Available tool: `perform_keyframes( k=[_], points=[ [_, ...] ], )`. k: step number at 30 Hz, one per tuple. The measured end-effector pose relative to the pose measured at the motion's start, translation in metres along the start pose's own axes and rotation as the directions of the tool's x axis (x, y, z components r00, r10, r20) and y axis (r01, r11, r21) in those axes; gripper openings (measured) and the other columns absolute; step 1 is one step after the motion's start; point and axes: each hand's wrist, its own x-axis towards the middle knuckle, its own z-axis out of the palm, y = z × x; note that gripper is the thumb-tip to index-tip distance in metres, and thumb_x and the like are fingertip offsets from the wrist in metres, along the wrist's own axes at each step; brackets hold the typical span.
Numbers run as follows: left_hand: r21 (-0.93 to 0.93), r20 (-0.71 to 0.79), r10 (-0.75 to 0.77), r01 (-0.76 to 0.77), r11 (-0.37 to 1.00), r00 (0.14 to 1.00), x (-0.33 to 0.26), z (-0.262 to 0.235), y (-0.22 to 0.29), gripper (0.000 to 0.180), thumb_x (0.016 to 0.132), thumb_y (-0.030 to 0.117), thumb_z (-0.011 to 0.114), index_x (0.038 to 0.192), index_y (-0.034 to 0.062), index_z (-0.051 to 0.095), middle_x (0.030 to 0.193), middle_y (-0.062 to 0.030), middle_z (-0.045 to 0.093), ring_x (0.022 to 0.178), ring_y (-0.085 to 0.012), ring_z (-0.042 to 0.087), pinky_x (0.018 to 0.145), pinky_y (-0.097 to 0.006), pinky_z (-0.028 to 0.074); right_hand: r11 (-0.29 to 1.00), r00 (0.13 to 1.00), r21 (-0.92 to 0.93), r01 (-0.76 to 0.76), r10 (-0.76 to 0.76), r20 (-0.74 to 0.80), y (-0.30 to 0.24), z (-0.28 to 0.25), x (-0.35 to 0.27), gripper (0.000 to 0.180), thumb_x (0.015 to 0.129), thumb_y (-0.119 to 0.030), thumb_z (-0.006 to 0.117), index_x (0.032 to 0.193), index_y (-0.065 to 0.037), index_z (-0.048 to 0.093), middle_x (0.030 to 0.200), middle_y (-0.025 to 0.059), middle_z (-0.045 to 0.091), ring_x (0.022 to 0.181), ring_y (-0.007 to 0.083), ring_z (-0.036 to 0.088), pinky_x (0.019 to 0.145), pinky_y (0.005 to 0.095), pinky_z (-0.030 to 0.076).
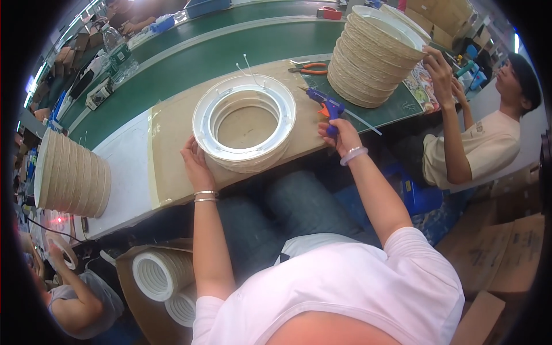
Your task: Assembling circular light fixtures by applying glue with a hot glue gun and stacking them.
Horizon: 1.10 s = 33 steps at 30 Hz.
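A round beige ring-shaped piece (246, 150), with a white rim and a wide central opening, lies on brown cardboard in front of me. Its wrapped outer side looks textured. My left hand (196, 165) holds its left side, fingers curved against the wall. To the right of the ring, my right hand (340, 138) is closed around the handle of a purple-blue hot glue gun (333, 109) with an orange trigger. The nozzle points up and left, toward the ring's far right side. A pale glue stick (363, 122) sticks out of its back.
Orange-handled pliers (309, 68) lie beyond the glue gun. Tall beige ribbed stacks stand at right (368, 63) and left (72, 175). A co-worker (477, 138) touches the right stack. Below left, an open carton (129, 276) holds white-rimmed ribbed pieces. A green conveyor belt (190, 54) runs behind.
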Motion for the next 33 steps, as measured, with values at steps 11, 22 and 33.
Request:
perform_keyframes(
  k=[11, 22, 33],
  points=[
    [-0.006, -0.016, -0.007, 0.007, 1.000, 1.000, -0.004, -0.002, -0.001, 0.056, 0.088, 0.043, 0.020, 0.118, -0.0026, 0.031, 0.123, -0.0134, 0.034, 0.115, -0.0210, 0.031, 0.097, -0.033, 0.022, 0.920, 0.978, 0.390, -0.042, -0.043, 0.206, 0.011, 0.003, -0.023, 0.018, 0.071, 0.002, 0.054, 0.087, -0.005, 0.048, 0.080, 0.0028, 0.051, 0.071, 0.0121, 0.053, 0.064, 0.0249, 0.048],
    [-0.017, -0.081, -0.022, 0.021, 1.000, 0.996, -0.004, 0.000, -0.004, 0.050, 0.088, 0.042, 0.025, 0.114, 0.0016, 0.037, 0.115, -0.0094, 0.041, 0.110, -0.0176, 0.037, 0.094, -0.031, 0.026, 0.947, 0.942, 0.280, 0.160, -0.231, 0.244, -0.028, 0.005, -0.042, 0.022, 0.078, -0.014, 0.051, 0.096, -0.001, 0.047, 0.057, -0.0003, 0.039, 0.055, 0.0088, 0.041, 0.053, 0.0222, 0.038],
    [0.017, -0.071, -0.030, 0.032, 0.999, 0.997, -0.007, -0.003, -0.004, 0.051, 0.088, 0.042, 0.024, 0.113, 0.0000, 0.038, 0.114, -0.0108, 0.042, 0.109, -0.0181, 0.037, 0.093, -0.030, 0.027, 0.793, 0.886, -0.456, 0.404, -0.215, 0.411, -0.083, 0.068, -0.017, 0.022, 0.080, -0.024, 0.052, 0.089, -0.005, 0.053, 0.080, 0.0023, 0.057, 0.066, 0.0077, 0.050, 0.054, 0.0203, 0.041]
  ],
)
